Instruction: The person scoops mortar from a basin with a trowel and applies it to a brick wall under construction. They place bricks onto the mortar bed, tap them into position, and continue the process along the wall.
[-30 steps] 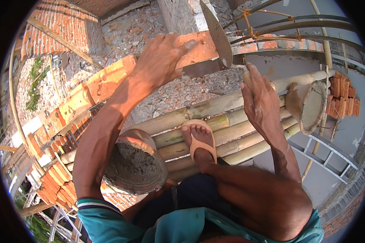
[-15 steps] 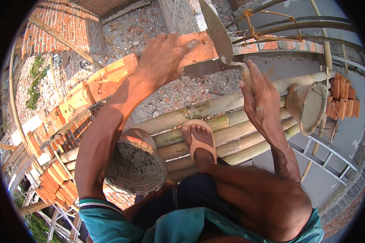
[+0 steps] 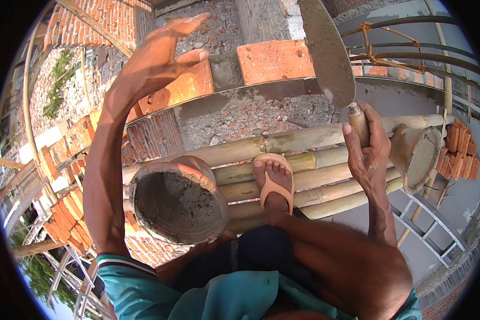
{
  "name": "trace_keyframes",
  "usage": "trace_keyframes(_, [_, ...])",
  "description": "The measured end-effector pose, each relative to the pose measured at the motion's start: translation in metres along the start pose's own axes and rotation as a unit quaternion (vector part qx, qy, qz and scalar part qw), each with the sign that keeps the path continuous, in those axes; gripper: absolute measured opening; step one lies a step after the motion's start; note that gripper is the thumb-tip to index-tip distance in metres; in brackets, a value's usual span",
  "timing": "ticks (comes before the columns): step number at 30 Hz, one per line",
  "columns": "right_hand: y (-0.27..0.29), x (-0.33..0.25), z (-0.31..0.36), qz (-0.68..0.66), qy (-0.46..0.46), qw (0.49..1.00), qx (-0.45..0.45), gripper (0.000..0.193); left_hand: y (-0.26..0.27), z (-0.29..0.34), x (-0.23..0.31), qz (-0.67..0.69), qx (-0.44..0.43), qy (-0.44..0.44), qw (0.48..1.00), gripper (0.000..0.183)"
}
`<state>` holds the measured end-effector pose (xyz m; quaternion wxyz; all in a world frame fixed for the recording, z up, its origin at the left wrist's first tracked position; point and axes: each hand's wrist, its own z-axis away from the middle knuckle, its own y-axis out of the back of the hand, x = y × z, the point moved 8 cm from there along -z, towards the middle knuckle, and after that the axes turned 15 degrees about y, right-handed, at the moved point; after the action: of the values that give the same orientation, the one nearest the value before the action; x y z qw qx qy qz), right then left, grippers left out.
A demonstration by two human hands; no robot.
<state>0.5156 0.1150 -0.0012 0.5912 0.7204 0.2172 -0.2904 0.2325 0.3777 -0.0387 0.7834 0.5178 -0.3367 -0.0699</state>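
My left hand is raised over the brick row at the upper left, fingers stretched out and thumb apart, holding nothing. Below it lies an orange brick of that row. To its right, past a grey mortar gap, another brick rests on the ledge. In my right hand is the wooden handle of a trowel, whose mortar-smeared blade points up and away, beside the right end of that brick. A bucket of grey mortar stands below my left forearm.
Bamboo poles form the platform under my sandalled foot. A second bucket tilts at the right, near stacked bricks. More bricks are piled at the lower left. Bent bars cross the upper right; a metal ladder lies below.
My left hand has let go of the brick and moved left, its fingers spreading. My right hand has shifted right with the trowel, whose blade is now clear of the brick's end.
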Motion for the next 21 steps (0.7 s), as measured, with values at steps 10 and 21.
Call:
trace_keyframes(10, [-0.049, 0.016, 0.03, -0.135, -0.063, 0.984, -0.099, 0.026, -0.018, 0.073, -0.067, -0.129, -0.041, 0.038, 0.99, 0.076])
trace_keyframes(21, [-0.044, 0.018, 0.034, -0.115, -0.08, 0.987, -0.076, 0.03, -0.033, 0.056, -0.056, -0.019, -0.059, -0.098, 0.993, 0.062])
